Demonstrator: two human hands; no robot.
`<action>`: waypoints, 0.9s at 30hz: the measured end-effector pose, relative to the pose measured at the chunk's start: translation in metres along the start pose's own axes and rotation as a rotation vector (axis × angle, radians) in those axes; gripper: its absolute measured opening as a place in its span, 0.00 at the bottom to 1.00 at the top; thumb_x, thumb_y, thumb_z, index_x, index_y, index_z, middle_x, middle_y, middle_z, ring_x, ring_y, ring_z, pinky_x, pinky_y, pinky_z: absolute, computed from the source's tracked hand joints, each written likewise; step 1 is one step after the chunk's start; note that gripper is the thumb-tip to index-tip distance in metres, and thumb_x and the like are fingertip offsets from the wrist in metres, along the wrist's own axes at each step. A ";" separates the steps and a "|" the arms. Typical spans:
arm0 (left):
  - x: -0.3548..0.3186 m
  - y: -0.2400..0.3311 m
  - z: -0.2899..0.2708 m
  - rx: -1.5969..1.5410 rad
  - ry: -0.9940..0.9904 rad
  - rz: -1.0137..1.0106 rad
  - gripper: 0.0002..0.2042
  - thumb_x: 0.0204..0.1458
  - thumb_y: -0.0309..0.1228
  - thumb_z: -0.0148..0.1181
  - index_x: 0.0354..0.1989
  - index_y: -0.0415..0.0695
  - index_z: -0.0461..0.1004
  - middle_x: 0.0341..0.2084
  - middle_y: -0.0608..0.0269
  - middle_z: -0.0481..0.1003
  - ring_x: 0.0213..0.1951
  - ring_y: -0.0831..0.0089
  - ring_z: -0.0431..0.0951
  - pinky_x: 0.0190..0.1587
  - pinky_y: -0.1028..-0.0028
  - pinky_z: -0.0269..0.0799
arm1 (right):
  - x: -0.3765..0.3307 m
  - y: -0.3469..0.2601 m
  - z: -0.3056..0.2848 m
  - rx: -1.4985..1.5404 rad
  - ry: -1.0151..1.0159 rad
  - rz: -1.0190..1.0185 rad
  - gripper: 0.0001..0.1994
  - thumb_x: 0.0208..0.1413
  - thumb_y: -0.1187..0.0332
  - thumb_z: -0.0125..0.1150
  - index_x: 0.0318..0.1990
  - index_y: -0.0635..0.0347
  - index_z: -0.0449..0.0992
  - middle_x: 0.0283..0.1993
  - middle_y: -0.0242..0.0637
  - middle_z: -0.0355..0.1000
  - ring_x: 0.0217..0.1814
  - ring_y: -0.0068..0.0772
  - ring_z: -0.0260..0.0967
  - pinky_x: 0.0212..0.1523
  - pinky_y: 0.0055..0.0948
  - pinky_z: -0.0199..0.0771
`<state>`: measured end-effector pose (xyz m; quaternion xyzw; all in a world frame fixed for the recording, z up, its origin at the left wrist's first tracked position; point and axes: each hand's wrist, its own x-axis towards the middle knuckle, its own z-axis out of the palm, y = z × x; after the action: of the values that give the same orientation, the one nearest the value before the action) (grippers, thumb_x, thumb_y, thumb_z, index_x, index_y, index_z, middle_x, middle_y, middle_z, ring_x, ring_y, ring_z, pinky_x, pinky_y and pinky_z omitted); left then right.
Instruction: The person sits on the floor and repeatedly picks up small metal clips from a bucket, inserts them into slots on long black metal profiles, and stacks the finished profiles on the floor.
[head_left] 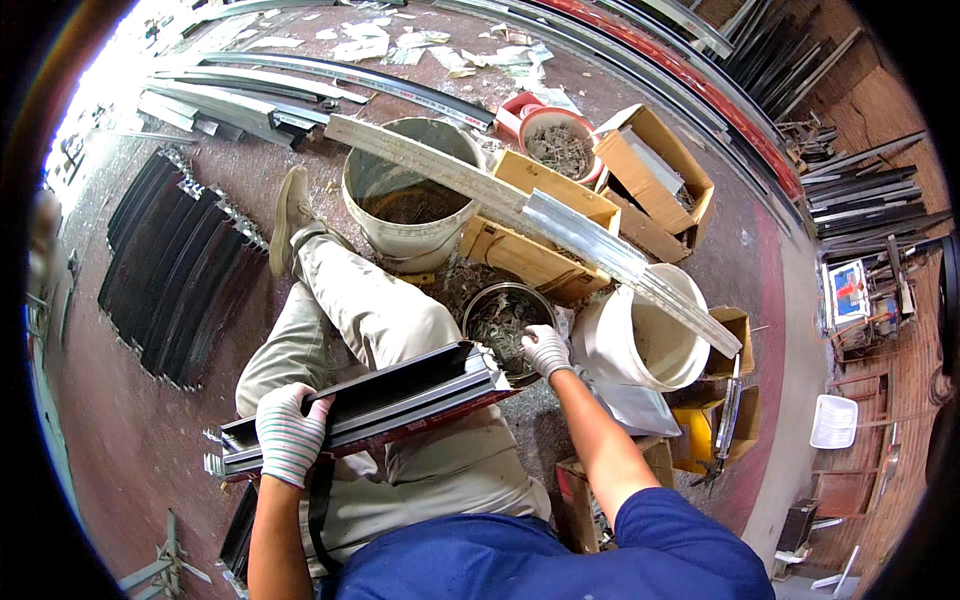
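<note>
Blue shirt (560, 560) lies nearest; left hand (290, 432) grasps metal profile (420, 404) near its left end; right hand (545, 350), grip unclear, overlaps pot (504, 288) at right edge.

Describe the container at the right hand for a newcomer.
Start at the big white bucket right of the person's legs. Just left of it sits a round container of grey scraps. It is smaller than that bucket and the grey bucket beyond, with the right gloved hand at its edge.

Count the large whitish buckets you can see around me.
2: the far bucket, right of the shoe, and the near bucket, right of the right hand. Others may be hidden.
</note>
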<state>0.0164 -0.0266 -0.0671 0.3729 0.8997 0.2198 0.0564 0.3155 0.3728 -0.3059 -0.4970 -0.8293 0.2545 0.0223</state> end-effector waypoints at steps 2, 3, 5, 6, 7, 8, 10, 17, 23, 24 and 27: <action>0.001 0.001 0.000 -0.001 0.000 -0.003 0.15 0.52 0.42 0.74 0.28 0.42 0.82 0.24 0.49 0.79 0.31 0.48 0.80 0.40 0.56 0.74 | 0.002 -0.007 0.020 -0.106 -0.056 -0.003 0.23 0.59 0.54 0.65 0.60 0.52 0.81 0.61 0.47 0.77 0.61 0.54 0.76 0.62 0.48 0.77; -0.001 -0.001 0.000 -0.002 0.010 -0.004 0.14 0.51 0.41 0.75 0.28 0.42 0.82 0.24 0.50 0.79 0.31 0.48 0.80 0.40 0.56 0.74 | 0.002 -0.017 0.028 -0.130 -0.067 -0.003 0.24 0.60 0.54 0.66 0.62 0.50 0.79 0.64 0.46 0.74 0.63 0.54 0.75 0.63 0.49 0.76; -0.001 -0.003 0.002 -0.015 0.028 0.005 0.13 0.50 0.40 0.75 0.28 0.43 0.82 0.24 0.50 0.79 0.32 0.49 0.80 0.40 0.56 0.73 | 0.007 -0.031 0.034 -0.188 -0.114 0.033 0.26 0.59 0.55 0.66 0.63 0.53 0.78 0.64 0.50 0.73 0.64 0.55 0.74 0.63 0.49 0.76; 0.001 -0.003 0.003 -0.019 0.027 0.008 0.13 0.50 0.39 0.75 0.27 0.43 0.82 0.24 0.51 0.79 0.32 0.49 0.79 0.40 0.56 0.73 | 0.014 -0.037 0.037 -0.230 -0.171 0.055 0.26 0.59 0.57 0.68 0.63 0.52 0.77 0.62 0.50 0.73 0.64 0.54 0.74 0.63 0.50 0.76; 0.002 -0.002 0.003 -0.023 0.027 0.011 0.12 0.49 0.39 0.75 0.27 0.44 0.82 0.24 0.51 0.78 0.32 0.49 0.79 0.40 0.56 0.73 | 0.016 -0.040 0.038 -0.253 -0.175 0.068 0.26 0.59 0.57 0.68 0.64 0.52 0.76 0.62 0.50 0.73 0.64 0.54 0.74 0.62 0.50 0.77; 0.002 0.000 0.002 -0.026 0.026 0.014 0.12 0.49 0.38 0.75 0.27 0.44 0.82 0.24 0.52 0.78 0.32 0.49 0.79 0.40 0.56 0.73 | 0.018 -0.043 0.040 -0.276 -0.179 0.082 0.26 0.59 0.57 0.68 0.65 0.52 0.75 0.62 0.50 0.73 0.63 0.55 0.74 0.62 0.51 0.77; 0.004 0.002 -0.001 -0.016 0.015 0.033 0.11 0.49 0.37 0.75 0.28 0.43 0.82 0.25 0.51 0.79 0.32 0.49 0.79 0.41 0.57 0.73 | 0.026 -0.044 0.045 -0.307 -0.185 0.096 0.27 0.60 0.59 0.68 0.67 0.52 0.72 0.63 0.50 0.73 0.63 0.55 0.75 0.61 0.51 0.78; 0.010 0.011 -0.002 -0.029 0.008 0.037 0.10 0.48 0.36 0.75 0.27 0.44 0.81 0.24 0.53 0.78 0.32 0.50 0.78 0.40 0.57 0.71 | 0.039 -0.029 0.062 -0.600 -0.301 -0.020 0.16 0.64 0.66 0.60 0.58 0.53 0.80 0.59 0.47 0.77 0.63 0.50 0.77 0.61 0.47 0.79; 0.007 0.013 -0.006 -0.008 -0.005 0.038 0.10 0.47 0.36 0.75 0.26 0.44 0.82 0.23 0.53 0.79 0.31 0.49 0.79 0.39 0.55 0.72 | 0.025 -0.037 0.055 -0.525 -0.130 -0.123 0.12 0.62 0.68 0.57 0.50 0.54 0.82 0.54 0.48 0.78 0.56 0.52 0.79 0.55 0.50 0.80; 0.009 0.013 -0.005 -0.016 -0.006 0.040 0.10 0.47 0.37 0.75 0.26 0.45 0.82 0.23 0.53 0.79 0.32 0.49 0.80 0.40 0.54 0.72 | 0.022 -0.032 0.052 -0.506 -0.089 -0.155 0.13 0.62 0.68 0.57 0.51 0.53 0.83 0.55 0.46 0.78 0.57 0.52 0.79 0.55 0.51 0.79; 0.013 0.014 -0.005 -0.042 -0.057 0.007 0.12 0.48 0.40 0.76 0.25 0.46 0.82 0.24 0.53 0.80 0.33 0.49 0.80 0.40 0.54 0.73 | 0.028 -0.020 0.052 -0.651 -0.131 -0.191 0.11 0.62 0.66 0.56 0.46 0.51 0.85 0.54 0.43 0.78 0.56 0.47 0.78 0.52 0.48 0.79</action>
<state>0.0148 -0.0106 -0.0556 0.3811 0.8916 0.2280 0.0889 0.2700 0.3680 -0.3488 -0.3808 -0.9095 0.0048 -0.1667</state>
